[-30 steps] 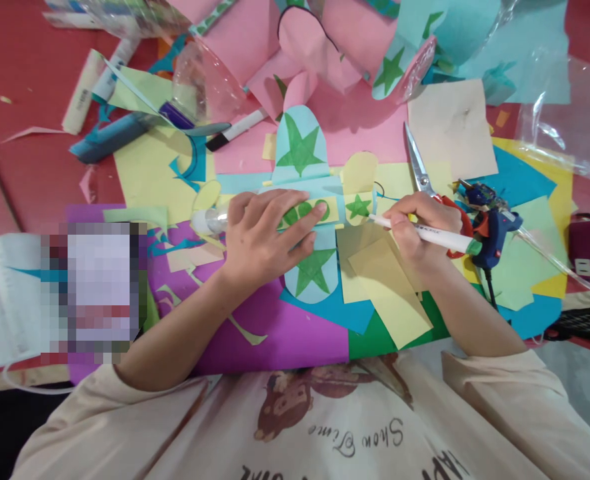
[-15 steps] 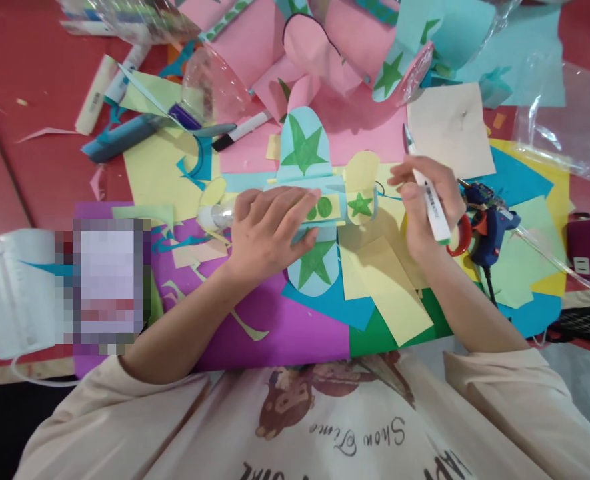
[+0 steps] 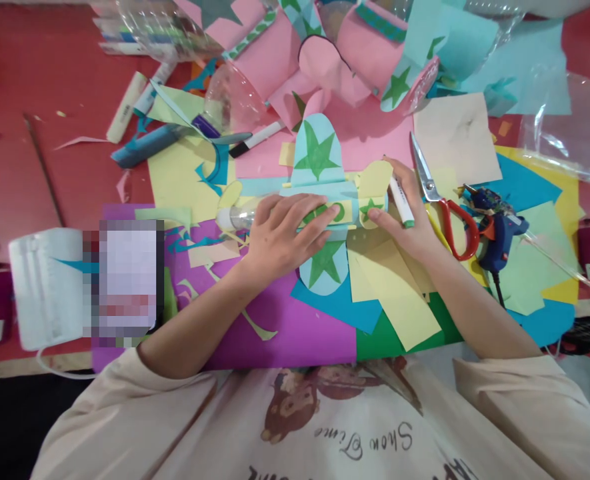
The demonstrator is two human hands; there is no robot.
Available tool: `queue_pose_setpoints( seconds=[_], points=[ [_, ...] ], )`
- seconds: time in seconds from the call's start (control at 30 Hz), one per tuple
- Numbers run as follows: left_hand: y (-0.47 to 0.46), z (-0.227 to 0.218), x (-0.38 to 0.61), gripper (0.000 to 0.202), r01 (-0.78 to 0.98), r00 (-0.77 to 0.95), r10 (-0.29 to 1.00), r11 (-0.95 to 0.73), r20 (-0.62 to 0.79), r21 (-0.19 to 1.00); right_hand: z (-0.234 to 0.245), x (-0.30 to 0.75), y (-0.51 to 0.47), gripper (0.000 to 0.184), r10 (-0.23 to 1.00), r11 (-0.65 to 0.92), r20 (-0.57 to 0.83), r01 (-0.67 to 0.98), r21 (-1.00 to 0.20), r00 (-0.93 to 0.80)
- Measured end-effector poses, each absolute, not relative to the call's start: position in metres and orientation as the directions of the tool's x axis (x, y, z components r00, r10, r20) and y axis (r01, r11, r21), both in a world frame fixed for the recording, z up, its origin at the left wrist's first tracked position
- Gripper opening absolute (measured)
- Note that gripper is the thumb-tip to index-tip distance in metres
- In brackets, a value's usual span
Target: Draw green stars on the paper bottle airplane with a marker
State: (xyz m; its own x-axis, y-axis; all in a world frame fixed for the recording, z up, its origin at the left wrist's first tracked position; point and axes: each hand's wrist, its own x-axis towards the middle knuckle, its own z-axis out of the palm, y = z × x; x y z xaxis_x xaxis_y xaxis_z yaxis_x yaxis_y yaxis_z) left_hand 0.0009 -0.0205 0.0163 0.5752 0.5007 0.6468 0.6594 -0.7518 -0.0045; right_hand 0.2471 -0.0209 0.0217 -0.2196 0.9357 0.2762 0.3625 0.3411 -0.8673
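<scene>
A toy plane [image 3: 347,190], a clear plastic bottle wrapped in light blue and yellow paper, lies across the paper pile. Its wings bear green stars, and a white cap [image 3: 223,219] shows at its left end. Laid over the middle of the body, my left hand [image 3: 287,230] grips it with the fingers curved across the top. My right hand [image 3: 412,217] has a white marker [image 3: 401,200] with a green end tucked in it. That hand's thumb and fingertips also touch the plane's yellow tail piece [image 3: 375,179], which has a green star.
Red-handled scissors [image 3: 457,230] lie half open right of my right hand, beside a blue glue gun [image 3: 497,240]. Pink and blue paper-covered bottles [image 3: 265,57] stand at the back. Loose markers [image 3: 127,107] lie at the left, above a white case [image 3: 49,287] and a blurred phone-like object [image 3: 128,267].
My right hand has moved left to the plane's tail, still with the marker, uncovering the scissors. My left hand stays on the body. The whole view has shifted slightly.
</scene>
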Motion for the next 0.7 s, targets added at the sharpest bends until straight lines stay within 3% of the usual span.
queue_pose_setpoints(
  seconds=[0.23, 0.7],
  points=[
    [-0.0209, 0.0173, 0.0034, 0.026, 0.695, 0.597, 0.472, -0.708, 0.649, -0.126, 0.0216, 0.2503, -0.0204, 0.066, 0.951, 0.285, 0.203, 0.398, -0.872, -0.234],
    [-0.021, 0.023, 0.0044, 0.028, 0.655, 0.569, 0.436, -0.753, 0.697, -0.064, 0.0284, 0.252, -0.0212, 0.064, 0.957, 0.236, 0.16, 0.332, -0.913, -0.24]
  ],
)
